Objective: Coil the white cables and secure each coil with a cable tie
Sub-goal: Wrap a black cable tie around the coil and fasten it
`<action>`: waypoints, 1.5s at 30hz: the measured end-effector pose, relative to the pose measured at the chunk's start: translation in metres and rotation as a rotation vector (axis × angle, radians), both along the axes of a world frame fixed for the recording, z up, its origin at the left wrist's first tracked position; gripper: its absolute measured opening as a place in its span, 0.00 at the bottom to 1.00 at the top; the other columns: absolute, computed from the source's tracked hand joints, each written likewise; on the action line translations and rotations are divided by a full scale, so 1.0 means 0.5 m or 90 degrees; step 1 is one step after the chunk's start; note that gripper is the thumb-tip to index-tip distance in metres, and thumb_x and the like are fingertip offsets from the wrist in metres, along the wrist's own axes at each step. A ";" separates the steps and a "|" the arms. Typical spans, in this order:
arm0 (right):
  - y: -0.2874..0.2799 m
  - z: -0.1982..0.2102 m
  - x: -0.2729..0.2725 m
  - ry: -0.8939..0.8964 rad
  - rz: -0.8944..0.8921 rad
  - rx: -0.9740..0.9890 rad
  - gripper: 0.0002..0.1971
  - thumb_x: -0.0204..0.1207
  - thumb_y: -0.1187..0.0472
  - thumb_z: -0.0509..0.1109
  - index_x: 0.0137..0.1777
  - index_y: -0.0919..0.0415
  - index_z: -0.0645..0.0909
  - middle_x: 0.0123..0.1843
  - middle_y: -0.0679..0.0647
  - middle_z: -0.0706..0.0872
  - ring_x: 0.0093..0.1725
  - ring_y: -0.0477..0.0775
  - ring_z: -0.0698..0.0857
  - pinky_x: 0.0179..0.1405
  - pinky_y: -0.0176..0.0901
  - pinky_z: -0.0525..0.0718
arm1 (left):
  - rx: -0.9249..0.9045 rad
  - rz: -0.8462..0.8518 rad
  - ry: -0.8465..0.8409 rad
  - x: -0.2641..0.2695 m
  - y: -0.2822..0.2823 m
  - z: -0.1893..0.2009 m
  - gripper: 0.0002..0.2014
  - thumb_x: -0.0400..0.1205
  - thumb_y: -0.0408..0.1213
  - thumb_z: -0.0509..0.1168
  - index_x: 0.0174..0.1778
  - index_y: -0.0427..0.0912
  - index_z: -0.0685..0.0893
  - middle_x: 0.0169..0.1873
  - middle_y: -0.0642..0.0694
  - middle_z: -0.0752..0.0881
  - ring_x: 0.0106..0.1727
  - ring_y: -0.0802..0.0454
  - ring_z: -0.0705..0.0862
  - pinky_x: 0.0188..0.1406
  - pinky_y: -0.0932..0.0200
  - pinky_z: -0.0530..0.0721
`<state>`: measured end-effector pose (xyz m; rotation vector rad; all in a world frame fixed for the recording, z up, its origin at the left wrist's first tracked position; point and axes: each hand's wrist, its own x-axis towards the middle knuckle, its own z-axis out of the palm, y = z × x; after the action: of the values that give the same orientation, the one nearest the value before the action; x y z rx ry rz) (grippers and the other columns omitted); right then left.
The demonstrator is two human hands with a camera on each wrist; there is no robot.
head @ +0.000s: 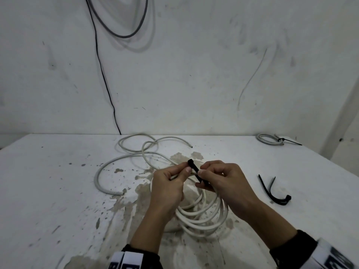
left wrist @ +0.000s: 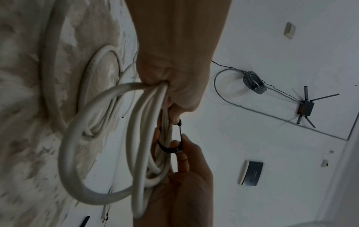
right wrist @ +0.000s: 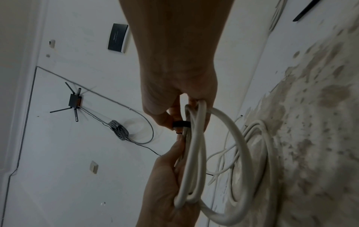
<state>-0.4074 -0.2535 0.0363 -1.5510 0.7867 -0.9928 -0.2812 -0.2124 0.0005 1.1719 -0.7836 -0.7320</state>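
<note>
Both hands hold a coil of white cable point(head: 202, 223) up over the stained white table point(head: 58, 191). A black cable tie point(head: 194, 168) wraps the top of the bundle. My left hand point(head: 184, 169) grips the gathered strands, and its thumb and forefinger reach the tie's head. My right hand point(head: 200, 177) pinches the tie's strap beside it. The left wrist view shows the coil point(left wrist: 68, 153) hanging from my left fist, with the tie point(left wrist: 169, 149) looped round it. In the right wrist view the tie band point(right wrist: 181, 123) sits across the strands point(right wrist: 194, 153).
Loose white cable point(head: 114, 192) sprawls over the table behind the hands. Spare black ties point(head: 272, 193) lie to the right. A grey coil bound with a tie point(head: 270, 139) sits at the back right corner. A black wire point(head: 104, 78) runs down the wall.
</note>
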 end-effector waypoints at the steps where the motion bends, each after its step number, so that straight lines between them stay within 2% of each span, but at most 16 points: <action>1: 0.000 0.001 0.000 -0.003 -0.004 0.004 0.16 0.72 0.74 0.71 0.22 0.68 0.82 0.42 0.58 0.83 0.36 0.49 0.87 0.42 0.43 0.90 | -0.006 0.004 -0.018 -0.001 0.001 0.001 0.11 0.80 0.29 0.66 0.56 0.37 0.88 0.14 0.40 0.81 0.11 0.61 0.60 0.12 0.70 0.62; 2: 0.000 0.001 0.000 -0.002 -0.009 0.008 0.16 0.72 0.73 0.71 0.21 0.67 0.82 0.40 0.57 0.83 0.36 0.50 0.87 0.43 0.46 0.90 | -0.013 0.010 -0.042 -0.003 0.002 0.002 0.11 0.79 0.29 0.67 0.56 0.36 0.88 0.23 0.32 0.82 0.10 0.61 0.64 0.11 0.69 0.63; 3: 0.000 0.000 0.000 0.004 -0.014 0.009 0.17 0.72 0.73 0.71 0.21 0.65 0.82 0.38 0.56 0.84 0.35 0.51 0.86 0.45 0.50 0.90 | -0.021 0.016 -0.068 -0.005 0.004 0.004 0.11 0.79 0.29 0.67 0.56 0.35 0.88 0.31 0.37 0.84 0.10 0.57 0.71 0.09 0.64 0.66; 5: 0.001 -0.002 0.000 0.029 -0.032 -0.004 0.17 0.72 0.71 0.71 0.20 0.64 0.83 0.35 0.55 0.85 0.35 0.52 0.85 0.48 0.57 0.87 | -0.030 0.022 -0.118 -0.009 0.006 0.005 0.11 0.78 0.28 0.68 0.55 0.35 0.88 0.42 0.42 0.83 0.33 0.46 0.86 0.20 0.43 0.77; 6: 0.001 -0.002 -0.001 0.046 -0.043 -0.019 0.16 0.71 0.70 0.71 0.21 0.66 0.83 0.34 0.55 0.85 0.35 0.52 0.84 0.49 0.58 0.87 | -0.034 0.023 -0.138 -0.010 0.005 0.003 0.11 0.78 0.28 0.68 0.55 0.36 0.88 0.44 0.38 0.86 0.45 0.49 0.82 0.29 0.42 0.79; 7: 0.002 -0.003 -0.001 0.066 -0.054 -0.037 0.14 0.71 0.69 0.71 0.23 0.68 0.83 0.35 0.56 0.86 0.36 0.54 0.84 0.49 0.57 0.86 | -0.041 0.023 -0.156 -0.009 0.003 -0.001 0.10 0.78 0.28 0.68 0.54 0.36 0.89 0.44 0.34 0.88 0.48 0.55 0.78 0.26 0.48 0.80; 9: 0.004 -0.003 -0.001 0.096 -0.065 -0.066 0.13 0.71 0.67 0.70 0.25 0.70 0.83 0.39 0.59 0.87 0.40 0.58 0.85 0.48 0.56 0.85 | -0.059 0.029 -0.200 -0.006 0.001 -0.006 0.10 0.78 0.29 0.68 0.53 0.36 0.89 0.45 0.34 0.91 0.45 0.62 0.75 0.19 0.73 0.74; 11: 0.006 -0.001 0.000 0.112 -0.061 -0.074 0.14 0.72 0.65 0.70 0.27 0.71 0.82 0.41 0.59 0.86 0.39 0.56 0.85 0.44 0.54 0.84 | -0.077 0.048 -0.241 -0.002 -0.001 -0.009 0.09 0.77 0.29 0.69 0.52 0.36 0.89 0.44 0.35 0.91 0.45 0.65 0.77 0.23 0.78 0.73; 15: 0.005 0.000 0.001 0.114 -0.077 -0.052 0.16 0.72 0.67 0.69 0.22 0.67 0.79 0.42 0.52 0.83 0.33 0.47 0.81 0.37 0.43 0.78 | -0.124 0.069 -0.303 -0.001 -0.003 -0.013 0.09 0.75 0.28 0.71 0.51 0.38 0.90 0.47 0.49 0.91 0.47 0.69 0.87 0.43 0.75 0.81; 18: 0.002 -0.002 0.002 0.096 -0.071 -0.026 0.17 0.72 0.69 0.67 0.21 0.66 0.76 0.40 0.53 0.81 0.35 0.49 0.79 0.38 0.46 0.76 | -0.161 0.062 -0.364 -0.001 -0.001 -0.012 0.10 0.75 0.31 0.72 0.51 0.38 0.89 0.43 0.57 0.90 0.45 0.68 0.88 0.46 0.69 0.85; 22: -0.002 -0.004 -0.002 0.088 -0.042 -0.024 0.17 0.76 0.65 0.67 0.26 0.69 0.77 0.41 0.59 0.80 0.33 0.52 0.78 0.35 0.47 0.78 | -0.200 0.019 -0.436 -0.006 0.002 -0.013 0.10 0.75 0.35 0.68 0.49 0.38 0.91 0.41 0.49 0.93 0.42 0.57 0.90 0.44 0.54 0.87; 26: -0.013 0.004 -0.016 0.109 -0.030 -0.002 0.06 0.71 0.59 0.75 0.37 0.59 0.83 0.44 0.56 0.86 0.44 0.55 0.88 0.48 0.53 0.86 | -0.185 0.007 -0.416 0.002 -0.001 -0.014 0.11 0.75 0.37 0.68 0.51 0.40 0.91 0.43 0.50 0.93 0.45 0.59 0.90 0.46 0.51 0.87; 29: -0.016 0.026 -0.024 0.134 -0.005 0.008 0.05 0.73 0.57 0.73 0.39 0.56 0.88 0.45 0.52 0.90 0.44 0.39 0.87 0.42 0.36 0.79 | -0.167 -0.024 -0.394 -0.002 0.002 -0.012 0.12 0.74 0.36 0.68 0.52 0.44 0.90 0.41 0.50 0.93 0.44 0.53 0.91 0.47 0.49 0.87; 34: -0.031 0.041 -0.025 0.078 -0.060 0.135 0.02 0.68 0.68 0.74 0.37 0.65 0.88 0.38 0.53 0.87 0.42 0.47 0.83 0.42 0.44 0.76 | -0.164 -0.100 -0.357 -0.006 0.005 -0.011 0.14 0.75 0.31 0.67 0.56 0.47 0.87 0.44 0.54 0.92 0.48 0.60 0.90 0.52 0.63 0.86; 41: -0.046 0.069 -0.003 -0.033 -0.080 0.185 0.07 0.74 0.75 0.67 0.35 0.71 0.81 0.33 0.58 0.84 0.38 0.55 0.87 0.43 0.48 0.86 | -0.151 -0.207 -0.360 -0.004 0.011 -0.003 0.11 0.78 0.28 0.66 0.51 0.43 0.90 0.44 0.50 0.92 0.49 0.58 0.90 0.54 0.63 0.85; 45: -0.060 0.086 -0.002 -0.046 -0.136 0.181 0.05 0.75 0.76 0.66 0.37 0.74 0.79 0.34 0.60 0.83 0.32 0.54 0.87 0.41 0.48 0.88 | -0.121 -0.232 -0.378 -0.002 0.011 -0.002 0.13 0.80 0.26 0.65 0.51 0.47 0.90 0.42 0.61 0.91 0.50 0.61 0.89 0.51 0.67 0.84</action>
<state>-0.4081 -0.2837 0.0793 -1.1983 1.0107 -1.0351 -0.2821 -0.2069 -0.0003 1.0910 -1.5591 -0.5863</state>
